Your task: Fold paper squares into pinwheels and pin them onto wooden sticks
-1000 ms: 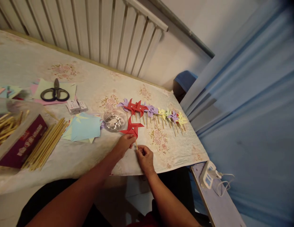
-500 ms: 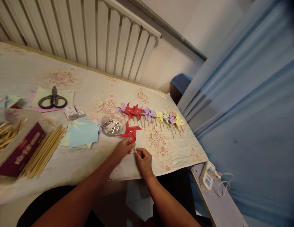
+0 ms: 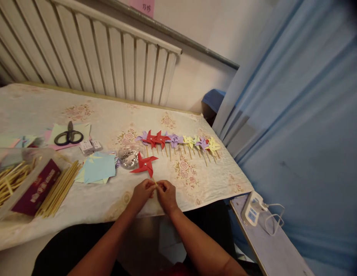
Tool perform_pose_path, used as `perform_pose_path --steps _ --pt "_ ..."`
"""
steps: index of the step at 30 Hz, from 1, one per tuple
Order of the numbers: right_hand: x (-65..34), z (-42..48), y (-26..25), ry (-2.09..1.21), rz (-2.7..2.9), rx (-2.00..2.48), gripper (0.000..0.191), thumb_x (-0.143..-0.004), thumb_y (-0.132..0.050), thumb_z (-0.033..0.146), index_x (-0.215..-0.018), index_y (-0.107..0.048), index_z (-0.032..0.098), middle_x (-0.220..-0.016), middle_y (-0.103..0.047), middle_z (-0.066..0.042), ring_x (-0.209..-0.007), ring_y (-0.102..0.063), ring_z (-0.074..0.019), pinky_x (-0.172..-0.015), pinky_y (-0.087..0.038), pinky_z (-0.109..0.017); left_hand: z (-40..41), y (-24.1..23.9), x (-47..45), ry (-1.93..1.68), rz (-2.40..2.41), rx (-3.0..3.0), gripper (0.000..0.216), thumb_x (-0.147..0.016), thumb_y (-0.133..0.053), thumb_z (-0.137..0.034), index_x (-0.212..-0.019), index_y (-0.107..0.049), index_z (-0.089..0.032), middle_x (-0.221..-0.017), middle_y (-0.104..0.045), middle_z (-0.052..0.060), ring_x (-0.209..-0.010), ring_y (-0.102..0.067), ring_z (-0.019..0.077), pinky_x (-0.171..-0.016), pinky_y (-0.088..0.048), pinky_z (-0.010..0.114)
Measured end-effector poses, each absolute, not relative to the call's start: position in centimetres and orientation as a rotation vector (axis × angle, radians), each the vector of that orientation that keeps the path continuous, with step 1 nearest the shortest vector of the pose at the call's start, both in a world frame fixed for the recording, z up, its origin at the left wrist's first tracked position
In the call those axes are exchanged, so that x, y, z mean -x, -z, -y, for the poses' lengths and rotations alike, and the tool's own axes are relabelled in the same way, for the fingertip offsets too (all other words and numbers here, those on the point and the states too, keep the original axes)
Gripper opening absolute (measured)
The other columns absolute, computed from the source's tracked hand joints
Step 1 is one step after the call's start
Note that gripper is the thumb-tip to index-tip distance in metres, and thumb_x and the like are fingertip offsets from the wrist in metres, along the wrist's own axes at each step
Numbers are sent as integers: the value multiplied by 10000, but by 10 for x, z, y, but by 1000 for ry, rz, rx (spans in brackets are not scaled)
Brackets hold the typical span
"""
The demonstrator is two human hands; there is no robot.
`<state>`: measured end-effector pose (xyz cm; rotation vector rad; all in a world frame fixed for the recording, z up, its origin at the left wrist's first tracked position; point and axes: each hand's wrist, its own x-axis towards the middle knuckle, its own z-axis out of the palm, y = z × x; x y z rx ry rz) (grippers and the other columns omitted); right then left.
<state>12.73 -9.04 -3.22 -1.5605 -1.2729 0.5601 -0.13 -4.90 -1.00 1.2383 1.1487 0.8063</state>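
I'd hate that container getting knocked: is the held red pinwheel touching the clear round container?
Cannot tell: in the head view, the red pinwheel overlaps the clear round container, hiding any gap or contact.

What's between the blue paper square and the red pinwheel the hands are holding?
A clear dish of small shiny bits sits between the blue paper square and the held red pinwheel in the head view; purple paper peeks out too.

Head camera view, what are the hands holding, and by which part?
The left hand and right hand hold a red pinwheel by its stick, below the blades.
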Motion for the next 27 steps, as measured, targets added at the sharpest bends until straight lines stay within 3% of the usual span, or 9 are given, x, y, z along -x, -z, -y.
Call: perform_pose_path --steps 11,16,27 --pt "-132 86 35 -557 1376 1524 171 -786 -587 136 -891 -698 211 -772 -681 -1 -673 -596 -148 -693 -483 -257 56 8 -8 -740 -1398 -1492 309 -746 -514 -514 -736 -586 -215 -548 -544 -33 -524 -518 169 -552 -398 281" --pt "-132 87 32 -546 1414 1534 189 -786 -578 130 -913 -689 217 -807 -694 -7 -708 -613 -156 -728 -488 -260 55 5 -10 -746 -1501 -1680 297 -770 -495 -485 -645 -536 -219 -567 -544 -18 -588 -523 174 -603 -376 280" --pt "-130 89 28 -580 1362 1470 200 -748 -614 138 -913 -701 209 -753 -680 -2 -661 -609 -154 -724 -500 -268 51 14 6 -895 -1620 -1821 251 -835 -424 -412 -659 -448 -234 -622 -497 -15 -634 -490 173 -634 -365 286"
